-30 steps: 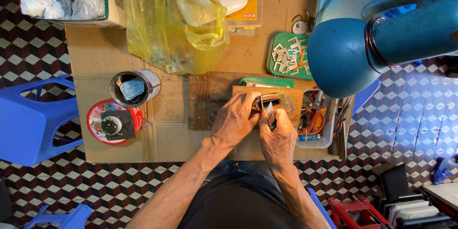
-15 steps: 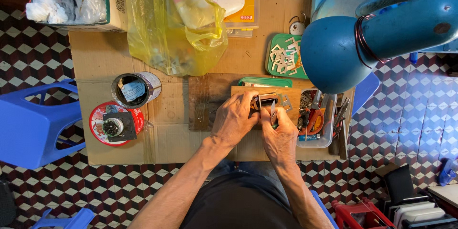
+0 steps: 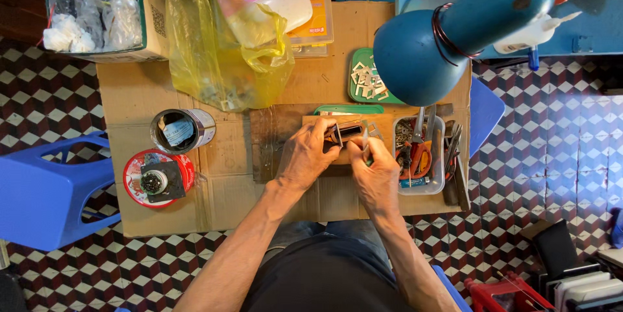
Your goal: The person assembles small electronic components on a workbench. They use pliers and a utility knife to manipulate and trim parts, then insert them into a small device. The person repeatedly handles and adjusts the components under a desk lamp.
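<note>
On the cardboard-covered surface (image 3: 195,211), over a dark wooden board (image 3: 272,137), the left hand (image 3: 308,156) has its grip closed round a small dark metal frame (image 3: 344,133) — rigid, light, probably sharp-edged, best held by its outer sides; the right hand (image 3: 376,169) pinches a thin metal strip (image 3: 365,137), springy and easily bent, though its far end is hard to make out — take it near the middle

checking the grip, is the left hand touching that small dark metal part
Touching: the head view shows the left hand with its fingers wrapped on the small metal part.
</note>
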